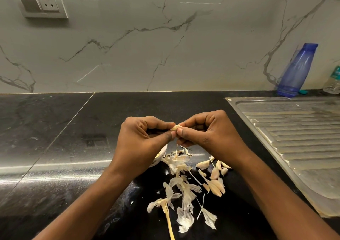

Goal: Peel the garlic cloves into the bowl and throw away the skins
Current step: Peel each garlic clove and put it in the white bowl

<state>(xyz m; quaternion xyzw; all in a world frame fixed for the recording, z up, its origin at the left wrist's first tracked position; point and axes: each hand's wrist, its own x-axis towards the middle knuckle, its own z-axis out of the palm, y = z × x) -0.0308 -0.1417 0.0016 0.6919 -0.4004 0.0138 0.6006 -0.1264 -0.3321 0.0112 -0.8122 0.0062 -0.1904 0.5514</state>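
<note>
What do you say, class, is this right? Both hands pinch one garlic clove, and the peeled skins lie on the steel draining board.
Not quite. The skins lie on the black counter, not on the steel draining board, as the head view shows. The rest stands: the left hand and the right hand both pinch one garlic clove.

The single camera rides on my head, looking forward and down along my forearms. It sits close: my left hand (143, 140) and right hand (207, 131) meet mid-frame above the black countertop (55, 129). It faces the marble backsplash (165, 46); the wide lens seemingly bends the steel drainboard (294, 138).
</note>
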